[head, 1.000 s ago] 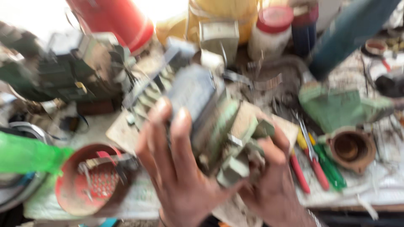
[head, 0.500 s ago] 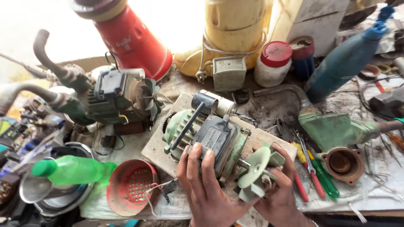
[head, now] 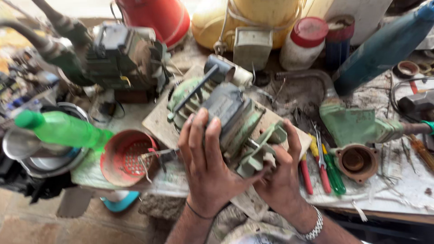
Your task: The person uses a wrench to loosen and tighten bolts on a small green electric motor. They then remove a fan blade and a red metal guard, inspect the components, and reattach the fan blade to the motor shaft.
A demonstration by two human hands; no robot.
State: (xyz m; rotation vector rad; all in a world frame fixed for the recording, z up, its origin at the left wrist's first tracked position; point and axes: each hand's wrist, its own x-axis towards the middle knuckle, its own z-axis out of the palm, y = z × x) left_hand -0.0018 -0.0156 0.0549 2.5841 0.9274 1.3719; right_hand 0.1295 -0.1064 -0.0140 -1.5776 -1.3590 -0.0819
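Observation:
A pale green electric motor (head: 226,113) with a grey terminal box on top rests on a small board (head: 158,124) at the bench's middle. My left hand (head: 205,165) grips its near side, fingers spread over the grey box. My right hand (head: 282,174) holds the green end bracket at the motor's near right end. A wristwatch sits on my right wrist.
A green plastic bottle (head: 61,130) lies on a metal bowl at left beside a red strainer cup (head: 129,158). Pliers and screwdrivers (head: 321,169) and a green pump housing (head: 357,126) lie to the right. Another motor (head: 120,56), red and yellow containers and jars stand behind.
The motor has come down from being held up close to the camera and now sits on the board. Both hands stay on it, and the view has steadied.

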